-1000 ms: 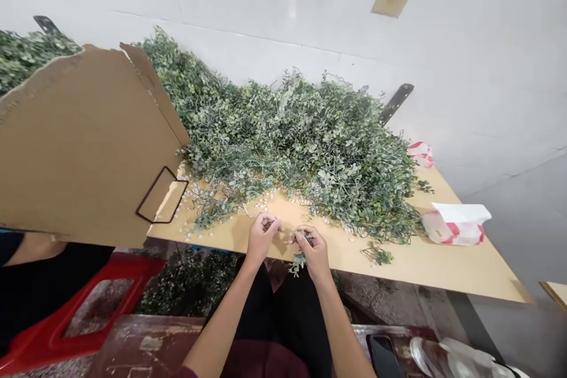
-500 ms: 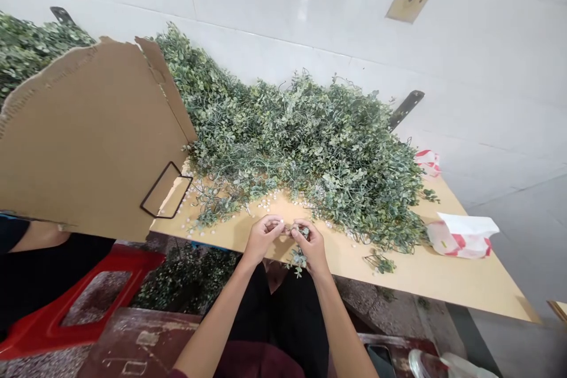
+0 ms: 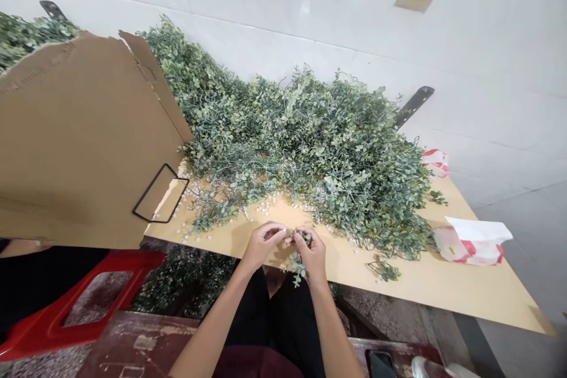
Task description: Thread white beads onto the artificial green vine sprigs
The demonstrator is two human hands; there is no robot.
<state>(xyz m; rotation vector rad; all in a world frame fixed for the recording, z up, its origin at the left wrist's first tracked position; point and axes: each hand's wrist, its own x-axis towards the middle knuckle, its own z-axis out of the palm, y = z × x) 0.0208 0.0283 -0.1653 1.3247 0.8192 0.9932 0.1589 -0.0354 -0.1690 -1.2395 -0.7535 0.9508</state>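
Two-handed fine work at the edge of a **counter** [image 3: 411, 289]. The **right hand** [image 3: 311, 255] pinches a **sprig of artificial leaves** [image 3: 297, 266] between closely set **fingers** [image 3: 302, 238]; the **left hand** [image 3: 263, 246] curls in against the sprig's top, its grip hidden. The sprig hangs over the counter's near edge, just below a **heap of artificial foliage** [image 3: 310, 142] with scattered **white beads** [image 3: 266, 208]. Short, close holds suit this work, with the stem kept apart from the tangle.

Foliage [image 3: 305, 153] heaps on table [image 3: 398, 289], cardboard sheet [image 3: 80, 142] left.
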